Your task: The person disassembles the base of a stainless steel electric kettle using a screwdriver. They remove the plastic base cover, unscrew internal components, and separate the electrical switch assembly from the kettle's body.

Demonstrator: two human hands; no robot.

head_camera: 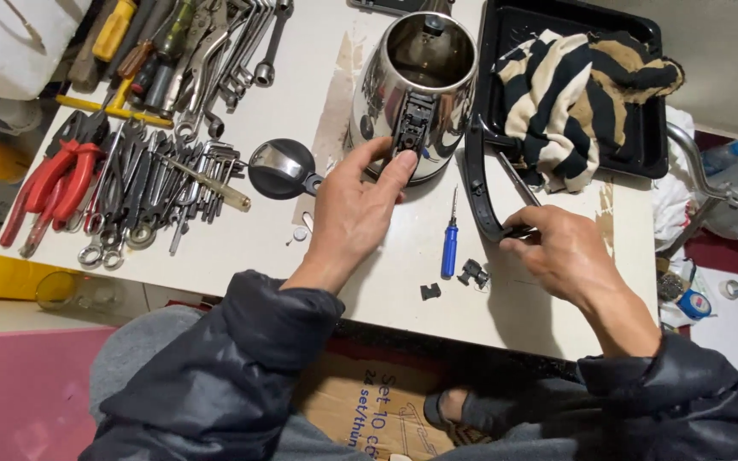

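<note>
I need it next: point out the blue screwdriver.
In the head view, the blue screwdriver lies on the table between the left hand and right hand, just below the kettle.

Mirror-polished steel kettle, matt black plastic handle, glossy black tray, soft striped cloth, blue plastic-handled screwdriver, scuffed white counter
</note>
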